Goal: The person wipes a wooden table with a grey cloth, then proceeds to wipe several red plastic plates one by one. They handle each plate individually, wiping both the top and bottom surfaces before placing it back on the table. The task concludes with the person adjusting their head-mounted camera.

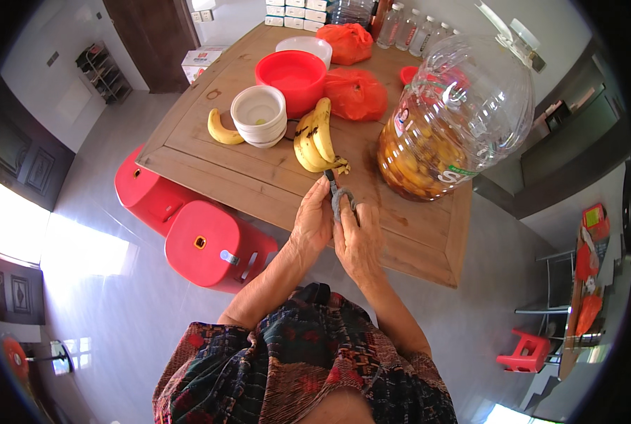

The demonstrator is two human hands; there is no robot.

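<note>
At the table's near edge, my left hand (pixel 314 215) is closed on a slim dark object (pixel 331 177), whose kind I cannot make out. My right hand (pixel 358 239), close beside it, pinches a crumpled grey cloth (pixel 342 203) against that object. Just beyond my fingertips lies a bunch of bananas (pixel 315 140), yellow with dark spots. A stack of white bowls (pixel 259 116) stands to its left, and a single banana (pixel 223 128) touches the stack. To the right is a big clear plastic jug (pixel 428 145), partly filled with amber liquid and pale fruit-like pieces.
Behind the bowls on the wooden table (pixel 209 159) are a red basin (pixel 291 79), a clear lidded tub (pixel 304 48) and red plastic bags (pixel 356 93). Several clear bottles (pixel 407 30) line the far side. Red stools (pixel 201 244) stand under the table's left edge.
</note>
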